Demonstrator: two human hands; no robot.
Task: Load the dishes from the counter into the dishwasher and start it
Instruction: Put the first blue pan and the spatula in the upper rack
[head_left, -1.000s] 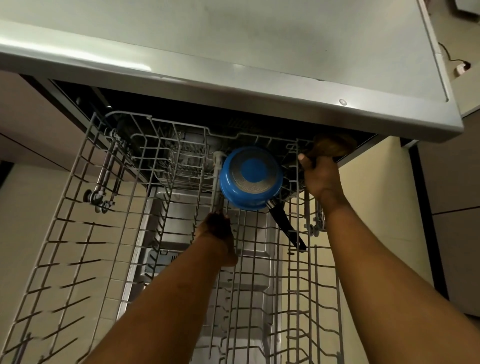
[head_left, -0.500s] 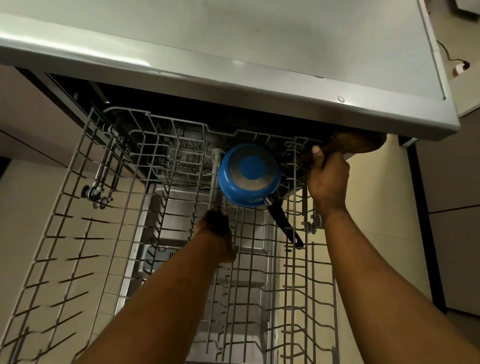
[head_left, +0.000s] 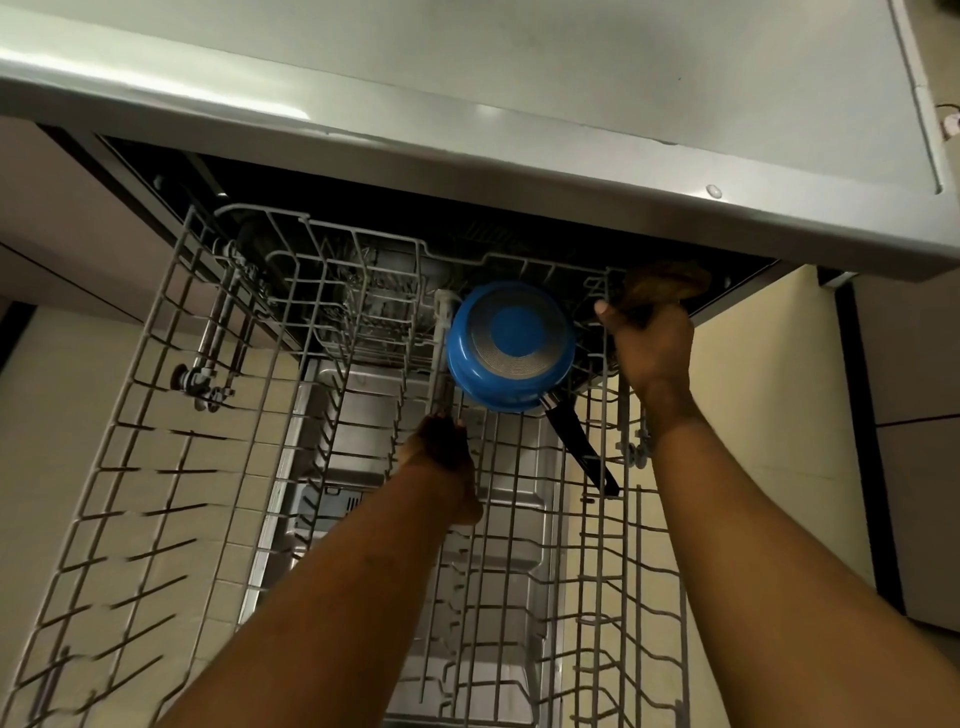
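Brown wooden dish (head_left: 667, 280), gripped by the right hand (head_left: 652, 348), is held just right of the upturned blue pan (head_left: 511, 345); what the left hand (head_left: 441, 454) holds is hidden.

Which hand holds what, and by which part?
Right hand grips a brown wooden item by its near edge. Left hand grips the rack by its centre wires, not the blue pan.

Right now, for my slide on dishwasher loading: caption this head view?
Right hand holds a brown dish beside the upturned blue pan in the rack; left hand on its wires.
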